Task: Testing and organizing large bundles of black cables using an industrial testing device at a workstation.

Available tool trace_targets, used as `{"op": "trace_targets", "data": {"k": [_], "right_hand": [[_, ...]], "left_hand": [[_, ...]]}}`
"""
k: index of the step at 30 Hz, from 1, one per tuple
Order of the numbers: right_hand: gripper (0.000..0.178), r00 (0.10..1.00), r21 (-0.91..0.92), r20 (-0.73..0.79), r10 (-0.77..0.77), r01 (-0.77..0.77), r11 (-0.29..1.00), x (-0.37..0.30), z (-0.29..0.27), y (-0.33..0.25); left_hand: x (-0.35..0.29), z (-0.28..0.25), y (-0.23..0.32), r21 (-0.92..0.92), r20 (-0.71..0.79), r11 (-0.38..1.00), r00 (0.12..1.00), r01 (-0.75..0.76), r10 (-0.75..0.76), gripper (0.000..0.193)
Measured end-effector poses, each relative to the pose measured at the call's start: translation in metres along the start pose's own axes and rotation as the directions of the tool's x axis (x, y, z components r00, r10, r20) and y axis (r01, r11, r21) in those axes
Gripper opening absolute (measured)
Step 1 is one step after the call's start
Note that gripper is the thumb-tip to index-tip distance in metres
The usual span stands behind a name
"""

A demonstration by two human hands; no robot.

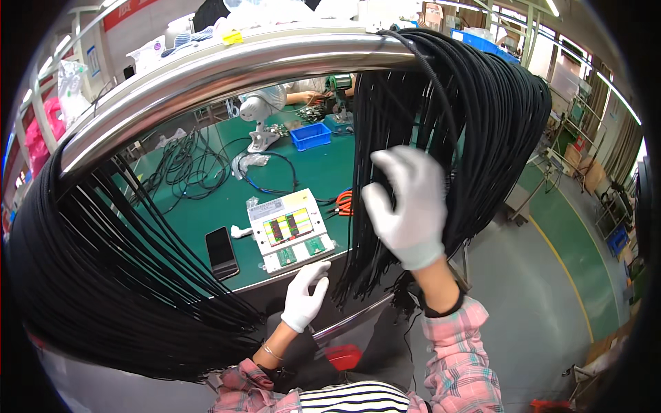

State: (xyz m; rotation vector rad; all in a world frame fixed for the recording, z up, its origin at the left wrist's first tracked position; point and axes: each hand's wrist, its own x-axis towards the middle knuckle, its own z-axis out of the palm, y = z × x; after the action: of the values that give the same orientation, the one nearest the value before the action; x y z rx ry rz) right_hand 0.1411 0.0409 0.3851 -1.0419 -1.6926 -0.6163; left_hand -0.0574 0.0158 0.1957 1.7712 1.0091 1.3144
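My right hand (412, 210), in a white glove, is raised in front of the thick bundle of black cables (492, 131) that hangs over a metal rail (241, 65). It is slightly blurred; thumb and fingers are apart with nothing seen between them. Lower down, my left hand (304, 297), also gloved, hovers by the table's front edge with its fingers loosely bent and the thumb apart, holding nothing. Just beyond it sits a white tester box (289, 227) with a lit screen and two green circuit boards. A black phone (221, 252) lies to the box's left.
Another black cable bundle (76, 275) hangs at the left. On the green table (206, 141) are loose cables (193, 168), a white clip fan (258, 110), a blue bin (310, 137) and orange-handled pliers (343, 202). Another person's hand (306, 97) works across the table.
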Motion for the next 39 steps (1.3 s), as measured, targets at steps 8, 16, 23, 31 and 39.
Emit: {"op": "trace_targets", "data": {"k": [8, 16, 23, 31, 39], "right_hand": [[0.050, 0.127, 0.112, 0.988, -0.091, -0.171, 0.979, -0.114, -0.012, 0.004], [0.032, 0.977, 0.252, 0.094, 0.189, -0.207, 0.945, 0.021, -0.025, -0.012], [0.074, 0.553, -0.107, 0.829, 0.084, 0.009, 0.994, -0.071, 0.049, 0.010], [0.063, -0.036, -0.015, 0.999, 0.009, -0.189, 0.982, -0.104, -0.040, -0.006], [0.024, 0.993, 0.133, 0.119, 0.004, -0.020, 0.991, -0.015, -0.093, 0.063]], "left_hand": [[0.003, -0.007, -0.004, 0.277, 0.130, 0.940, 0.977, -0.197, 0.167, 0.037], [-0.027, 0.008, -0.035, 0.572, 0.584, 0.792, 0.784, -0.214, -0.210, 0.037], [-0.010, -0.027, 0.028, 0.490, 0.366, 0.842, 0.930, -0.225, 0.036, 0.034], [-0.004, -0.045, 0.080, 0.434, 0.377, 0.842, 0.913, -0.320, 0.153, 0.040], [0.024, -0.003, 0.088, -0.058, 0.407, 0.993, 0.911, 0.101, -0.069, 0.051]]}}
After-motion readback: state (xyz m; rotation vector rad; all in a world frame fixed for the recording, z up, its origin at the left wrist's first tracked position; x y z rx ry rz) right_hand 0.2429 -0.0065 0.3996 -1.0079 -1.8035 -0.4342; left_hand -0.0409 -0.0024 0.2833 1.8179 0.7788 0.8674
